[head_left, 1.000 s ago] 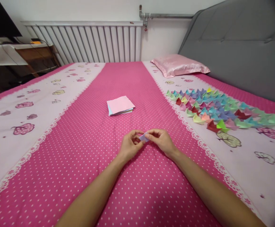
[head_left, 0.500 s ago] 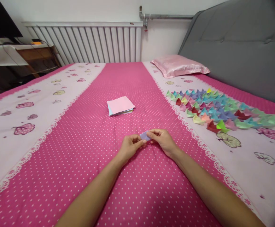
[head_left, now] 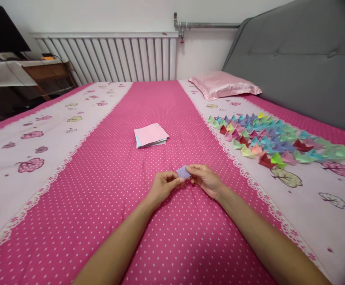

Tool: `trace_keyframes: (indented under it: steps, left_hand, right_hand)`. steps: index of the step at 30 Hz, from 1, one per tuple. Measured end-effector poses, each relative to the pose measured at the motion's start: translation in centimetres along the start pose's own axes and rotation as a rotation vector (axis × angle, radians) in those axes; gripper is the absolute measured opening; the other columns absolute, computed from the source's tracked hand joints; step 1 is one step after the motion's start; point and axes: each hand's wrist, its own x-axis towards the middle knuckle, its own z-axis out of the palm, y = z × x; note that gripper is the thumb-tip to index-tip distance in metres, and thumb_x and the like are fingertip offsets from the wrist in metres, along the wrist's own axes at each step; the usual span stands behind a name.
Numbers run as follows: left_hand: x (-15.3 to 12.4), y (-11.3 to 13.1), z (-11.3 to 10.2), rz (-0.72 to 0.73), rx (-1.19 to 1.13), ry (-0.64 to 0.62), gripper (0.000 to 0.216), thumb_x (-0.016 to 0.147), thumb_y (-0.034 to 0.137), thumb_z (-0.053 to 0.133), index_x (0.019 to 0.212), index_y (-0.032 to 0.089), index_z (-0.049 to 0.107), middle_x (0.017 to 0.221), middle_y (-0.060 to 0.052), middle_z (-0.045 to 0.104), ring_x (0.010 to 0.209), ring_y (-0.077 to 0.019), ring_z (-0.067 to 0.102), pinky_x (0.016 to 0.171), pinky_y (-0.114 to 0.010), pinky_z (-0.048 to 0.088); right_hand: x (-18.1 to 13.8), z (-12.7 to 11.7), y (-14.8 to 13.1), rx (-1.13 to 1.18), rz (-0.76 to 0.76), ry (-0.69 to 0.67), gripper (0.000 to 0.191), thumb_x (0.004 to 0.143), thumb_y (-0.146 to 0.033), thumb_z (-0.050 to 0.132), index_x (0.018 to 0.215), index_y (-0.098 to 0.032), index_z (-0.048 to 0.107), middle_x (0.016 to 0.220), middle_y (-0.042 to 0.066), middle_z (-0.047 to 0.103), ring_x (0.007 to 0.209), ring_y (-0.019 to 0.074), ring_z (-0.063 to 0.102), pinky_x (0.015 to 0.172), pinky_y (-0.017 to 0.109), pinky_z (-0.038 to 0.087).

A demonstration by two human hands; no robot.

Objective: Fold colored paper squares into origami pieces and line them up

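Note:
A small piece of folded purple paper [head_left: 183, 172] is held up between my two hands, above the pink dotted bedspread [head_left: 172, 229]. My left hand [head_left: 165, 186] pinches its lower left side between thumb and fingers. On its right edge, the thumb and fingers of my right hand [head_left: 205, 179] are closed too. Fingertips hide part of the paper's edges. Beyond my hands lies a stack of square paper [head_left: 151, 134], with a pink sheet on top and blue and other colours showing beneath.
Rows of folded paper boats [head_left: 267, 138] in many colours stand on the bed at the right. Behind them are a pink satin pillow [head_left: 222, 84] and a grey padded headboard [head_left: 303, 63]. A white radiator [head_left: 116, 59] lines the wall; a desk with a monitor [head_left: 4, 31] is far left.
The purple paper has turned slightly, and more of its face shows between my fingers. My right hand has shifted a little to the right. The camera view has tilted slightly.

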Motion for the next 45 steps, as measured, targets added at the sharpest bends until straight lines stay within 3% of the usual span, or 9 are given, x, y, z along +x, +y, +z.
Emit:
trace_keyframes:
  steps: [15, 20, 26, 34, 40, 45]
  left_hand:
    - [0.14, -0.62, -0.25, 0.004, -0.084, -0.045, 0.031, 0.074, 0.043, 0.062, 0.080, 0.013, 0.058, 0.066, -0.001, 0.057, 0.059, -0.0096, 0.050, 0.059, -0.024, 0.039]
    - [0.18, -0.89, -0.29, 0.070, 0.088, 0.014, 0.030, 0.074, 0.043, 0.061, 0.077, 0.013, 0.058, 0.066, 0.000, 0.056, 0.059, -0.0099, 0.049, 0.057, -0.023, 0.037]
    - [0.18, -0.90, -0.49, 0.089, 0.238, 0.059, 0.029, 0.072, 0.042, 0.063, 0.066, 0.014, 0.059, 0.057, 0.002, 0.053, 0.053, -0.0087, 0.044, 0.052, -0.022, 0.033]
    - [-0.07, -0.11, -0.47, -0.032, -0.096, -0.086, 0.031, 0.066, 0.041, 0.070, 0.072, 0.011, 0.064, 0.063, -0.002, 0.062, 0.055, -0.0089, 0.051, 0.056, -0.022, 0.038]
    - [0.29, -0.80, -0.56, -0.011, 0.079, -0.002, 0.032, 0.068, 0.043, 0.066, 0.067, 0.012, 0.061, 0.058, 0.000, 0.057, 0.050, -0.0080, 0.047, 0.050, -0.021, 0.034]
    - [0.15, -0.17, -0.40, 0.111, 0.310, 0.149, 0.033, 0.068, 0.039, 0.066, 0.090, 0.014, 0.065, 0.067, -0.002, 0.062, 0.054, -0.0101, 0.049, 0.051, -0.022, 0.037]
  right_hand:
    - [-0.06, 0.29, 0.21, -0.250, -0.144, -0.004, 0.030, 0.071, -0.044, 0.066, 0.075, -0.014, 0.064, 0.063, -0.001, 0.056, 0.053, 0.0075, 0.046, 0.051, 0.021, 0.036]
    - [-0.01, 0.25, 0.53, -0.371, -0.215, -0.027, 0.029, 0.075, -0.044, 0.062, 0.073, -0.015, 0.061, 0.059, -0.003, 0.052, 0.051, 0.0079, 0.043, 0.051, 0.022, 0.034]
    - [-0.15, 0.31, 0.59, -0.614, -0.384, -0.016, 0.024, 0.080, -0.038, 0.057, 0.076, -0.016, 0.063, 0.069, 0.000, 0.058, 0.063, 0.0123, 0.050, 0.060, 0.025, 0.039]
    - [-0.17, 0.32, 0.64, -0.365, -0.204, -0.095, 0.025, 0.075, -0.041, 0.063, 0.073, -0.016, 0.062, 0.061, -0.003, 0.055, 0.052, 0.0084, 0.046, 0.053, 0.022, 0.038]
    - [0.01, 0.27, 0.91, -0.469, -0.320, 0.035, 0.023, 0.072, -0.036, 0.066, 0.082, -0.016, 0.065, 0.072, 0.001, 0.063, 0.062, 0.0118, 0.055, 0.060, 0.025, 0.043]
    - [-0.11, 0.29, 0.92, -0.626, -0.424, 0.084, 0.021, 0.073, -0.032, 0.065, 0.086, -0.017, 0.062, 0.072, 0.001, 0.062, 0.062, 0.0126, 0.057, 0.056, 0.024, 0.045]
